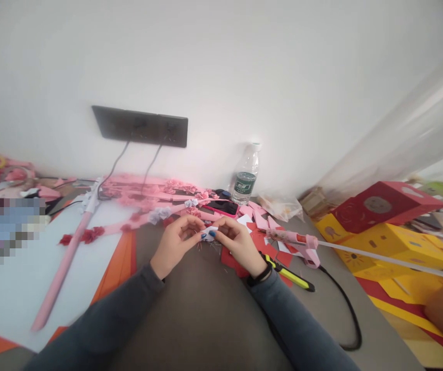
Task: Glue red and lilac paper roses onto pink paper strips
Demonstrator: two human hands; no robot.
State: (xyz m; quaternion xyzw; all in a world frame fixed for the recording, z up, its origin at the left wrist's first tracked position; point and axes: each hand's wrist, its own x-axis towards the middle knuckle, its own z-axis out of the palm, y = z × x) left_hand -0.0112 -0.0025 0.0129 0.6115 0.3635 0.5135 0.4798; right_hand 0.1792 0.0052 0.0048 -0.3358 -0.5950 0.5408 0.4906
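Both hands meet over the grey table, pinching one small white paper piece between them. My left hand grips its left side with thumb and forefinger. On the other side, my right hand is closed on it the same way. The fingers hide much of the piece, so its full shape does not show. Just behind the hands lie pink strips with paper flowers and a phone in a pink case. Red paper scraps spread beside and under my right hand.
A yellow-handled cutter and a pink glue gun with a black cord lie right. A water bottle stands by the wall. Yellow and red paper boxes sit far right. At left, a pink rolled tube rests on white sheets.
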